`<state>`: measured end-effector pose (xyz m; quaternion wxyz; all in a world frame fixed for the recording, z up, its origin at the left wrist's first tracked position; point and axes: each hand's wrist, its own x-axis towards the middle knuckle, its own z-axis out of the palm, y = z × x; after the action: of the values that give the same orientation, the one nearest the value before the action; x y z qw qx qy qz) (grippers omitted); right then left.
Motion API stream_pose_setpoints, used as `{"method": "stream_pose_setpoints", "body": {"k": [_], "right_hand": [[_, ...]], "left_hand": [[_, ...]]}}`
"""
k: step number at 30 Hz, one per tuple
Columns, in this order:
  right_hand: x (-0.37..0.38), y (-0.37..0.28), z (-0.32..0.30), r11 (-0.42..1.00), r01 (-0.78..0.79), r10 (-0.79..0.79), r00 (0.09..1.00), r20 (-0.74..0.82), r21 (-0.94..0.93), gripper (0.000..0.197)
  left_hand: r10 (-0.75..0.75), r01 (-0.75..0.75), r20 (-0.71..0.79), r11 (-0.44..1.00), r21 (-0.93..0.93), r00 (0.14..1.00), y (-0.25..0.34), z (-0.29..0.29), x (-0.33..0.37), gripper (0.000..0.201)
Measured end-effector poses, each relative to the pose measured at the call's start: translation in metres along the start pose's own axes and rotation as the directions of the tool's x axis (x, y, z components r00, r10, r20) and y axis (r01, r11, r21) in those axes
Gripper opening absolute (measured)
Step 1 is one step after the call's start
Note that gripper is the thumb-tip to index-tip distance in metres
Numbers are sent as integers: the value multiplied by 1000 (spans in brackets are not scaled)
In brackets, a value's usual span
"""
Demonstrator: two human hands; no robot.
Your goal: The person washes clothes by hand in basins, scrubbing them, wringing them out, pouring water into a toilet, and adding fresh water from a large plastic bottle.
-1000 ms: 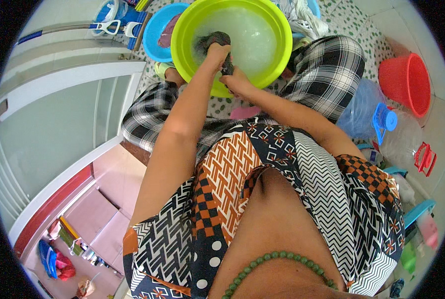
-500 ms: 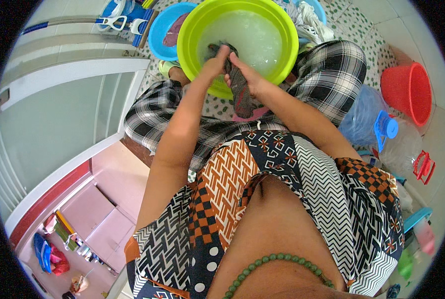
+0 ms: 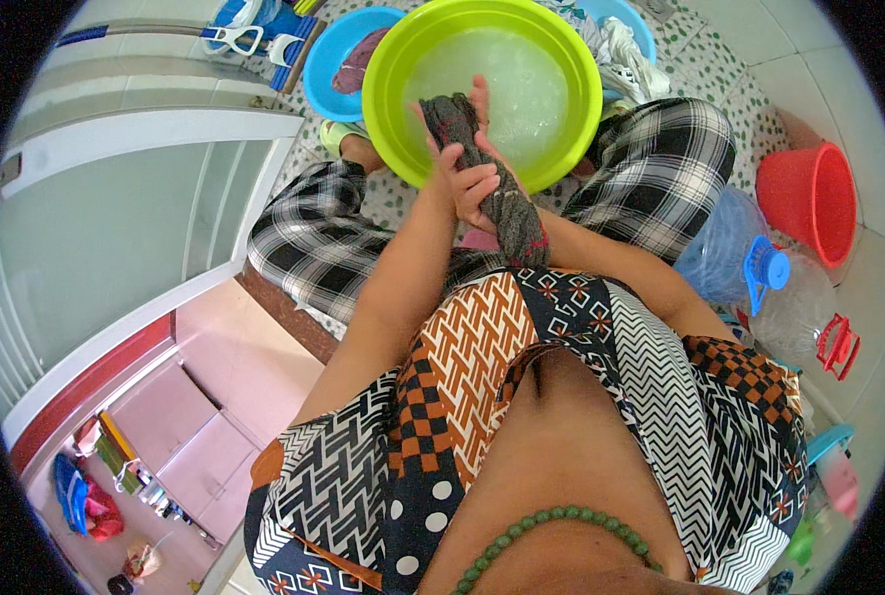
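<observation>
A wet-looking, dark grey knitted cloth (image 3: pixel 454 124) with red patches is bunched lengthwise between my hands. It slants from over the near part of a lime-green basin (image 3: pixel 583 94) down toward my lap. My left hand (image 3: pixel 470 186) is closed on its middle, fingers curled against the fabric. Partly hidden behind the cloth, my right hand (image 3: pixel 492 151) grips it from the other side. Cloudy, whitish water (image 3: pixel 522 99) fills the bottom of the basin, beyond the cloth's upper end.
Beside the basin, a blue basin (image 3: pixel 323 64) holds a dark pink cloth (image 3: pixel 358 61). Pale laundry (image 3: pixel 626 59) lies at the back right. A red bucket (image 3: pixel 808 203) and large clear bottles (image 3: pixel 725 248) stand to my right. At left is a white-framed door (image 3: pixel 145 134). My plaid-covered knees flank the basin.
The cloth has been lifted out of the basin toward me, and its upper end now shows above the water. My hands have shifted their hold along it.
</observation>
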<state>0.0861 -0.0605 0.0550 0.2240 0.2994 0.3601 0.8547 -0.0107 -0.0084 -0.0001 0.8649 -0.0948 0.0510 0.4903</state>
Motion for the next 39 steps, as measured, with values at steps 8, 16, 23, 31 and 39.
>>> {"method": "stream_pose_setpoints", "body": {"k": [8,16,23,31,39], "right_hand": [[-5,-37,13,195,-436,-703,563,-435,-879,35],[-7,-88,-56,-670,-576,-733,611,298,-468,72],[-6,-55,12,111,-275,-726,634,-266,-955,48],[-12,-35,21,999,38,-38,999,-9,-27,41],[-14,-20,14,993,91,-102,982,-158,-77,35]], "left_hand": [[484,431,-543,330,840,686,43,23,53,24],[460,580,-367,-728,365,809,92,-80,83,53],[172,355,-524,558,750,834,88,-20,52,71],[-292,194,256,917,348,921,23,-30,3,86],[-50,50,-4,997,-61,999,31,16,43,22]]}}
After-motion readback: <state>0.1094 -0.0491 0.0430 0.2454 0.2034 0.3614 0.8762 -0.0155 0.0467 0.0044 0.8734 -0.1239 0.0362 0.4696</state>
